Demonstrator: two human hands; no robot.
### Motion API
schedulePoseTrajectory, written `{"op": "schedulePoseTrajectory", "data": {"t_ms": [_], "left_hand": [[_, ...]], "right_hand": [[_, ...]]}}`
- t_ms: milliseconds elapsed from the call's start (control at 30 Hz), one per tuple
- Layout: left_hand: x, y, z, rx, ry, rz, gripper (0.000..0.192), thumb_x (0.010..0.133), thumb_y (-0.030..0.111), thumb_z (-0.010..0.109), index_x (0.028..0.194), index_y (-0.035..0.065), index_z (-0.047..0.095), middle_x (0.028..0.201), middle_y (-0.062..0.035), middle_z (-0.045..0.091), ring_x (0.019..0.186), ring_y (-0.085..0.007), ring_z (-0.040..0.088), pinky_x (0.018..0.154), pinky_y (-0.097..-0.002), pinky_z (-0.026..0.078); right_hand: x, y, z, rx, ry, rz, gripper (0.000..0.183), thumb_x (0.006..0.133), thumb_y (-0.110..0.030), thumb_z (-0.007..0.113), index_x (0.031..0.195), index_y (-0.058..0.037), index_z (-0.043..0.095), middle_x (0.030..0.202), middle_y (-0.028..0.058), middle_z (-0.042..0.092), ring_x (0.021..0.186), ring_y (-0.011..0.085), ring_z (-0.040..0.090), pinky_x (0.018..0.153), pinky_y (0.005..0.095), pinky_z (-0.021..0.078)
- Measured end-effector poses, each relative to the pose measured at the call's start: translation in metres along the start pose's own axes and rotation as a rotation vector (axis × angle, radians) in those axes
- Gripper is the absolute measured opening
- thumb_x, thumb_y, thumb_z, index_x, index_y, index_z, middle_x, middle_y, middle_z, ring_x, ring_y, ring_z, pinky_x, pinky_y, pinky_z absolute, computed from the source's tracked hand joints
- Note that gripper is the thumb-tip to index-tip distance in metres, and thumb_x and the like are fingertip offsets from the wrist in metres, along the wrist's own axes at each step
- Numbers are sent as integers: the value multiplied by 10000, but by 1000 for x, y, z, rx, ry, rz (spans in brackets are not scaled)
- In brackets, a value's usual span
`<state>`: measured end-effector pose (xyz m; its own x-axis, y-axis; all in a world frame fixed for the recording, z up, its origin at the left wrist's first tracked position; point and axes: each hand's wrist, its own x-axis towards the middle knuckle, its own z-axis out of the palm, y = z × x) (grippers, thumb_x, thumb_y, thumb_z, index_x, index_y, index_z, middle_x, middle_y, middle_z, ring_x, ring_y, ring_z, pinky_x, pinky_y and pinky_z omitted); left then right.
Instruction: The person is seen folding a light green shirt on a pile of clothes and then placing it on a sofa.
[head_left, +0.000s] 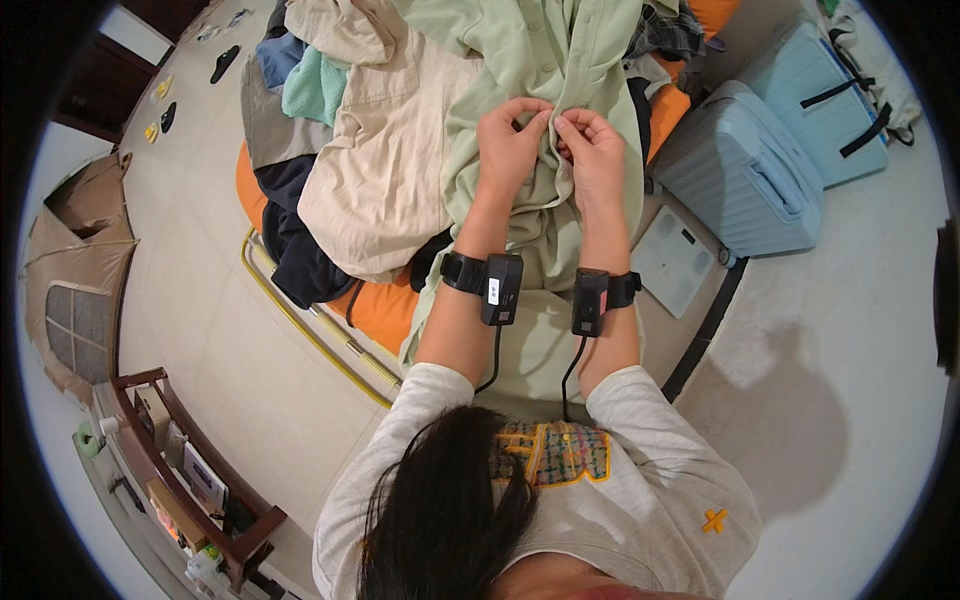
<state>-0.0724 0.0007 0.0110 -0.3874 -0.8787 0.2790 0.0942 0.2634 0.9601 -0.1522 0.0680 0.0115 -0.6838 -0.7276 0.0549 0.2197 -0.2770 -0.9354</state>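
Note:
A light green button-front garment (525, 67) is spread over a heap of clothes in front of me. At its button edge my left hand (510, 142) pinches the fabric between thumb and fingers. Close beside it, nearly touching, my right hand (592, 150) pinches the same edge. Whether a button lies between the fingertips cannot be told. Loose folds of the green cloth hang below both hands. Left of the garment lies a cream garment (382, 172), with a turquoise cloth (315, 86) and dark navy clothing (300, 232) near it.
An orange cushioned seat (379, 311) with a yellow metal frame (300, 341) bears the heap. To the right are a light blue suitcase (742, 169) and a bathroom scale (673, 260) on the floor. A brown tent (79, 277) and a wooden shelf (202, 487) stand at the left.

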Motion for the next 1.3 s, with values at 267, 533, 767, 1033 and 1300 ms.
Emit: {"op": "schedulePoseTrajectory", "data": {"t_ms": [267, 533, 767, 1033, 1300], "left_hand": [[1, -2, 1, -59, 59, -34, 137, 755, 90, 624, 842, -12, 651, 566, 45, 505, 488, -17, 372, 430, -187, 292], [1, 12, 3, -71, 28, -92, 184, 745, 131, 647, 810, -41, 642, 574, 28, 534, 501, -18, 399, 436, -184, 307], [8, -4, 2, -187, 64, -95, 171, 739, 139, 654, 772, -28, 631, 569, 46, 515, 491, -15, 381, 425, -187, 291], [7, -9, 3, -241, 77, -111, 141, 760, 118, 623, 787, -21, 616, 573, 52, 491, 492, -16, 362, 426, -192, 283], [4, -7, 2, -90, 87, -48, 137, 745, 100, 618, 807, -22, 618, 568, 38, 503, 486, -15, 374, 426, -192, 298]], "right_hand": [[-1, 5, 4, -211, 46, -314, 62, 763, -12, 626, 815, 20, 624, 739, 1, 577, 643, 44, 502, 579, 179, 396], [0, 9, 0, -185, 23, -344, 43, 762, 15, 612, 797, 38, 605, 751, 13, 563, 636, 49, 501, 569, 179, 393], [-1, 10, 3, -274, -30, -403, 45, 755, 21, 599, 798, 32, 600, 732, 13, 548, 597, 50, 479, 544, 182, 382], [-1, 7, 4, -360, 5, -373, 79, 769, -32, 599, 831, 17, 608, 742, 13, 553, 602, 69, 481, 560, 203, 396], [3, 11, 7, -326, 93, -276, 98, 761, -60, 618, 804, 25, 595, 652, 14, 571, 566, 72, 489, 542, 219, 410]]}}
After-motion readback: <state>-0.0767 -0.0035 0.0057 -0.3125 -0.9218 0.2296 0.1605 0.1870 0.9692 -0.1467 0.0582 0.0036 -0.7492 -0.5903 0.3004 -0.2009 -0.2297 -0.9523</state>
